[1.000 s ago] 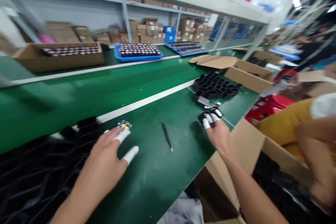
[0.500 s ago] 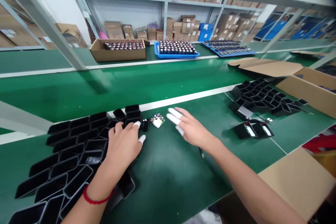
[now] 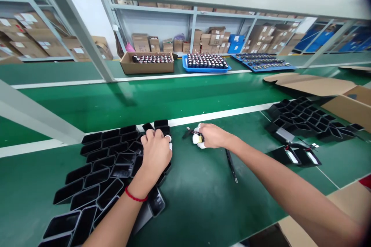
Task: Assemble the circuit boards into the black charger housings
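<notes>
My left hand (image 3: pixel 156 148), a red band at its wrist, is closed at the right edge of a group of black open-topped cases (image 3: pixel 92 177); its thumb and index finger press together on something I cannot make out. White covers sit on several fingertips. To its right, my right hand (image 3: pixel 210 136) is closed round a small white and yellow part with black wires (image 3: pixel 197 138), just above the green table (image 3: pixel 197 197). A thin black cable (image 3: pixel 231 165) lies below my right wrist.
More black cases (image 3: pixel 310 117) stand at the right, with two wired cases (image 3: pixel 292 155) before them. An open cardboard box (image 3: pixel 350 102) is beyond. Across the green belt stand a cardboard tray (image 3: pixel 147 68) and blue trays (image 3: pixel 206 70). A grey post (image 3: pixel 37 112) rises at the left.
My right hand has closed on the small wired part that lay on the table. My left thumb and index finger have come together. The view has shifted, showing more of the black cable.
</notes>
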Motion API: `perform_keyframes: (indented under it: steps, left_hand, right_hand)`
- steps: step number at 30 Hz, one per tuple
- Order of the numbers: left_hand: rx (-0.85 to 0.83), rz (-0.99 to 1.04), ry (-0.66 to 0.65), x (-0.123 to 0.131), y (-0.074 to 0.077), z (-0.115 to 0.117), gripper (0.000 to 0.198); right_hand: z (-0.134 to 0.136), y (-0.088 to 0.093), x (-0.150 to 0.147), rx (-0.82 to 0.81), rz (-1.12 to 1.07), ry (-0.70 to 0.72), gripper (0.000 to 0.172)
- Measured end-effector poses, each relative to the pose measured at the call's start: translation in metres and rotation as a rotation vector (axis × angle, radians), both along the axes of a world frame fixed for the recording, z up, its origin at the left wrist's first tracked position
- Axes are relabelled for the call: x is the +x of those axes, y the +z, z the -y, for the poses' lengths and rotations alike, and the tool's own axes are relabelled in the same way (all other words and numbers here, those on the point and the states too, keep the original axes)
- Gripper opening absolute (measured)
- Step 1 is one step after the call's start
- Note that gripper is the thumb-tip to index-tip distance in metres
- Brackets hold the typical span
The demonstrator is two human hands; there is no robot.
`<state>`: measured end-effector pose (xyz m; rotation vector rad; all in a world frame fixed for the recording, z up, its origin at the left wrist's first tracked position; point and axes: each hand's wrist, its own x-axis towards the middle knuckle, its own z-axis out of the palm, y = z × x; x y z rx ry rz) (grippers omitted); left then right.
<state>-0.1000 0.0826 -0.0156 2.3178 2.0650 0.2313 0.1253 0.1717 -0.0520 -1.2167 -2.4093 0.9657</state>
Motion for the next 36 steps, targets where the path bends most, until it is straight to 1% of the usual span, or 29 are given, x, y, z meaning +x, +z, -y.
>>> perform_keyframes:
  steps: [2, 4, 5, 6, 7, 9, 11, 12, 15, 16, 19, 20, 21, 24, 27, 29, 31, 33, 36]
  left_hand:
    - [0.031, 0.045, -0.045, 0.001, 0.0, 0.001, 0.031]
    - [0.049, 0.096, -0.125, 0.005, 0.003, 0.004, 0.03]
    - [0.042, 0.159, -0.175, 0.009, 0.004, 0.007, 0.029]
    - [0.022, 0.252, -0.229, 0.014, 0.006, 0.011, 0.027]
    - [-0.012, 0.368, -0.287, 0.022, 0.007, 0.016, 0.025]
    - [-0.085, 0.623, -0.39, 0.04, 0.007, 0.028, 0.017]
    - [-0.123, 0.816, -0.459, 0.063, 0.003, 0.04, 0.008]
    - [-0.125, 0.894, -0.477, 0.075, -0.001, 0.046, 0.006]
    - [-0.099, 1.076, -0.456, 0.104, -0.014, 0.056, 0.016]
    - [-0.097, 1.125, -0.438, 0.111, -0.018, 0.058, 0.023]
    - [-0.127, 1.267, -0.409, 0.123, -0.026, 0.056, 0.057]
    - [-0.146, 1.307, -0.415, 0.124, -0.027, 0.054, 0.063]
    - [-0.163, 1.336, -0.428, 0.125, -0.027, 0.052, 0.064]
    - [-0.21, 1.359, -0.485, 0.123, -0.023, 0.047, 0.058]
    - [-0.279, 1.395, -0.566, 0.117, -0.016, 0.043, 0.062]
    - [-0.345, 1.445, -0.613, 0.113, -0.012, 0.041, 0.063]
    - [-0.374, 1.482, -0.632, 0.11, -0.01, 0.04, 0.062]
    - [-0.331, 1.501, -0.631, 0.107, -0.01, 0.039, 0.064]
    - [-0.261, 1.531, -0.621, 0.105, -0.011, 0.04, 0.067]
  right_hand:
    - [0.019, 0.0, 0.022, -0.049, -0.224, -0.116, 0.043]
    - [0.044, 0.001, 0.041, -0.079, -0.468, -0.231, 0.061]
    - [0.057, 0.002, 0.049, -0.076, -0.571, -0.281, 0.067]
    - [0.071, 0.002, 0.055, -0.076, -0.678, -0.329, 0.069]
    - [0.084, 0.003, 0.059, -0.089, -0.801, -0.38, 0.066]
    - [0.109, 0.004, 0.063, -0.165, -1.081, -0.489, 0.055]
    - [0.128, 0.006, 0.064, -0.264, -1.328, -0.583, 0.047]
    - [0.136, 0.006, 0.064, -0.291, -1.401, -0.614, 0.046]
    - [0.154, 0.006, 0.063, -0.257, -1.455, -0.637, 0.05]
    - [0.158, 0.006, 0.063, -0.245, -1.456, -0.635, 0.051]
    - [0.169, 0.004, 0.065, -0.253, -1.419, -0.637, 0.051]
    - [0.172, 0.003, 0.066, -0.26, -1.405, -0.64, 0.052]
    - [0.174, 0.004, 0.068, -0.263, -1.398, -0.644, 0.053]
    - [0.177, 0.009, 0.071, -0.244, -1.435, -0.674, 0.055]
    - [0.179, 0.019, 0.07, -0.222, -1.46, -0.702, 0.056]
    - [0.181, 0.025, 0.068, -0.194, -1.435, -0.714, 0.06]
    - [0.183, 0.027, 0.066, -0.165, -1.397, -0.733, 0.063]
    - [0.186, 0.027, 0.063, -0.134, -1.368, -0.732, 0.065]
    - [0.19, 0.027, 0.057, -0.069, -1.33, -0.687, 0.063]
